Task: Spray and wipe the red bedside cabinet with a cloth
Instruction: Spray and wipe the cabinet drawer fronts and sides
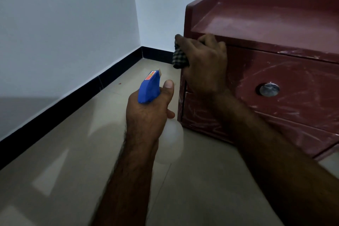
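Cabinet (284, 71) fills the right of the frame, streaked white. Right hand (203, 62) clamps a checked cloth (179, 58) against its upper left front corner. Left hand (146, 113), mid-frame, grips a blue-headed bottle (148, 88); its red label (150, 75) is unreadable, contents unclear.

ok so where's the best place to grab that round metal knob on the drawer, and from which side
Probably the rim of the knob, pinched between thumb and fingers, coming straight at the drawer front. It is a round disc standing out from the panel, facing outward, with clear space around it.
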A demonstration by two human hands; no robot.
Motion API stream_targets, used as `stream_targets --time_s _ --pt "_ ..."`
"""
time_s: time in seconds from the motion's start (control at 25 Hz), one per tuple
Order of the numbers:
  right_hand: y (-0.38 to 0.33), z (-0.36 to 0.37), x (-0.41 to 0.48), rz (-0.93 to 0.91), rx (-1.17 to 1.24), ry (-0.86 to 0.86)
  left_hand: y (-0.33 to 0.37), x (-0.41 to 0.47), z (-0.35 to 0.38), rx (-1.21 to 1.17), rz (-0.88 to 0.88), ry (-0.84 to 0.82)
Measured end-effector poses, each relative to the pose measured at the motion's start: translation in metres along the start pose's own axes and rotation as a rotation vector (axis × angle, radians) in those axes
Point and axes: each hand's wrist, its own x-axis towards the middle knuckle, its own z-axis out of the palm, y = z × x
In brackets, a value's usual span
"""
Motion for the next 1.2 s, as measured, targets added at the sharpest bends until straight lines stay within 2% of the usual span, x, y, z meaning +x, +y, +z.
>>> stream_targets --time_s 0.16,0.24,0.4,0.48,0.64,0.72,0.88,0.96,1.12,1.2 --pt "0.01 0.002 0.009 -0.049 -0.008 0.21 -0.005 0.0 -0.001 0.001 0.01 -0.009" --pt "0.012 0.006 -0.001 -0.075 -0.017 0.173 -0.006 0.001 -0.001 0.01 0.006 -0.006" --pt "0.009 0.018 -0.03 -0.086 -0.008 -0.049 -0.01 0.002 0.0 0.02 -0.012 0.008" --pt "0.009 0.017 -0.024 -0.067 0.016 -0.016 -0.012 0.003 -0.001 0.025 -0.019 0.008" --pt "0.011 0.012 -0.007 -0.009 0.011 0.174 -0.014 0.005 -0.001 0.038 -0.013 -0.005" --pt "0.01 0.012 -0.01 -0.013 0.013 0.144 -0.014 0.005 -0.001 0.027 -0.012 0.0" --pt "0.008 0.021 -0.03 -0.058 0.003 -0.027 -0.015 0.002 -0.002 0.027 -0.015 -0.009" --pt "0.009 0.018 -0.027 -0.059 0.039 -0.008 -0.016 0.002 -0.003 0.03 -0.021 -0.01" --pt "0.011 0.013 -0.014 0.008 0.04 0.135 -0.015 0.003 -0.004 0.017 -0.018 -0.013" --pt "0.009 0.012 -0.017 0.005 0.027 0.083 -0.014 0.003 -0.002 0.011 -0.007 -0.012"
